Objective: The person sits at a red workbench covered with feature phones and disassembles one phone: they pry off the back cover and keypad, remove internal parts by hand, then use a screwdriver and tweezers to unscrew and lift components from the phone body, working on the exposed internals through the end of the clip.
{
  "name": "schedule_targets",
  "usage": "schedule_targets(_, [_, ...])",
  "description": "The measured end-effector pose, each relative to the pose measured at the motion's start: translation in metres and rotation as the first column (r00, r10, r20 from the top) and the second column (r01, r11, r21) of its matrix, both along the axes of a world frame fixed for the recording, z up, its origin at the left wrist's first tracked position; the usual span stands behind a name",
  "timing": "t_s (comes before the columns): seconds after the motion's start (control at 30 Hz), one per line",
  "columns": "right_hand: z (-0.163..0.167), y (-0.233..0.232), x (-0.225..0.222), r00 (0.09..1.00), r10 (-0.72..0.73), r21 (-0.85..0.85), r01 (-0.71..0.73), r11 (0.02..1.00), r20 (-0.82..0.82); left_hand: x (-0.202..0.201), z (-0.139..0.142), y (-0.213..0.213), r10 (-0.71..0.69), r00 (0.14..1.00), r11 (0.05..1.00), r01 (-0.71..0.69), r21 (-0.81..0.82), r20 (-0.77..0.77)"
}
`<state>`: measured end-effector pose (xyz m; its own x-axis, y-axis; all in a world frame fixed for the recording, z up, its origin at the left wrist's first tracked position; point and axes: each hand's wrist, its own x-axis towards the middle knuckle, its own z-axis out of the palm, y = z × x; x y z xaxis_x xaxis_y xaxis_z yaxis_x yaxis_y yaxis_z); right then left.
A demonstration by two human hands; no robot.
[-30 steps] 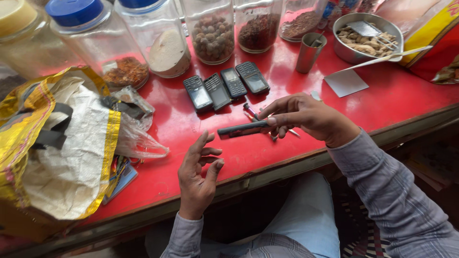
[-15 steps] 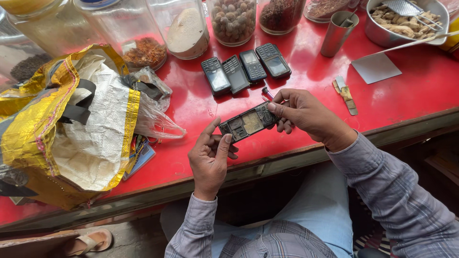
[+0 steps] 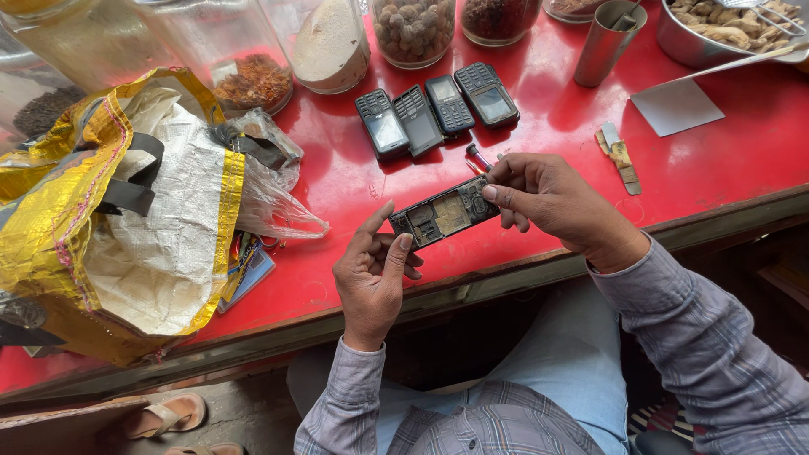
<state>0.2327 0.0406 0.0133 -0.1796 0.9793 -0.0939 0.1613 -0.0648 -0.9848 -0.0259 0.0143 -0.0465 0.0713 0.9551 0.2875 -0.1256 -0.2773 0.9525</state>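
Observation:
Both hands hold one opened mobile phone with its back off and its insides showing, just above the red table. My left hand pinches its left end between thumb and fingers. My right hand grips its right end with the fingertips. A small cylindrical tool lies on the table just behind my right hand. Several dark keypad phones lie side by side farther back.
A yellow and white woven bag with a clear plastic bag fills the left of the table. Glass jars, a metal cup, a metal bowl, a grey card and a small scraper stand behind.
The opened phone has been lifted off the table and turned face up. My left hand came up from resting near the table edge and took hold of the phone's left end.

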Motion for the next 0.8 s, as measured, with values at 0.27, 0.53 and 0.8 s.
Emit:
schedule_targets(0.27, [0.002,-0.012,0.002,0.994,-0.079,0.02,0.078,0.997,0.081,-0.002,-0.003,0.0,-0.039,0.998,0.999,0.038,0.021,0.042])
schedule_targets(0.53, [-0.011,-0.03,-0.003,0.979,-0.201,-0.075,0.197,0.977,-0.042,-0.004,0.006,-0.003,-0.105,0.992,0.987,0.113,0.113,-0.07])
schedule_targets(0.8, [-0.025,-0.041,-0.017,0.951,-0.28,0.418,0.203,0.885,0.131,-0.002,0.006,0.002,-0.081,0.994,0.988,0.089,0.126,-0.072])
